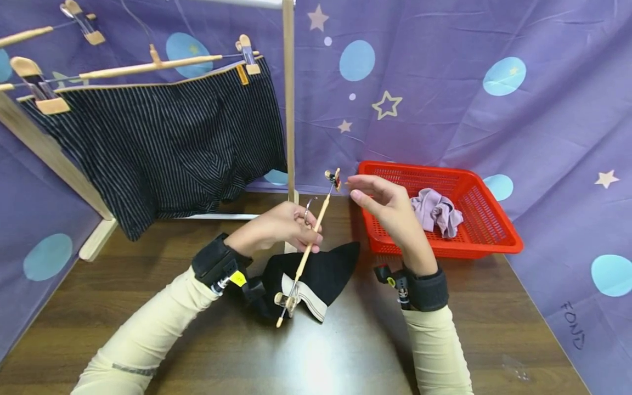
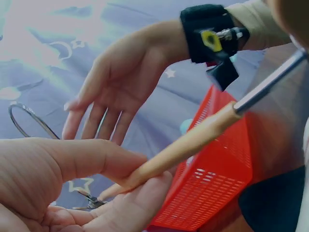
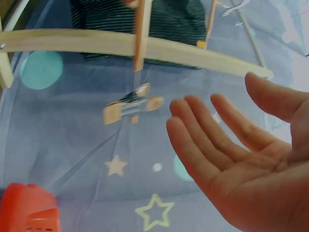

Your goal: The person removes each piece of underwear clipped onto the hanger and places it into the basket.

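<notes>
My left hand (image 1: 281, 225) pinches the wooden bar of a clip hanger (image 1: 303, 260) between thumb and fingers, as the left wrist view shows up close. The hanger slants over the table, its metal hook beside my fingers. One wood-and-metal clip (image 1: 336, 178) is at its upper end, another clip (image 1: 286, 300) at its lower end. My right hand (image 1: 390, 208) is just right of the upper clip, apart from it, fingers loosely extended with nothing in them. Below the hanger lies a black cloth garment (image 1: 336, 274) with a white band, partly hidden by my left arm.
Dark striped shorts (image 1: 173, 142) hang from another clip hanger (image 1: 128, 70) on a wooden rack (image 1: 290, 109) at left. A red basket (image 1: 494, 241) with a pinkish cloth (image 1: 436, 211) stands at right. Behind is a purple patterned curtain (image 1: 424, 126).
</notes>
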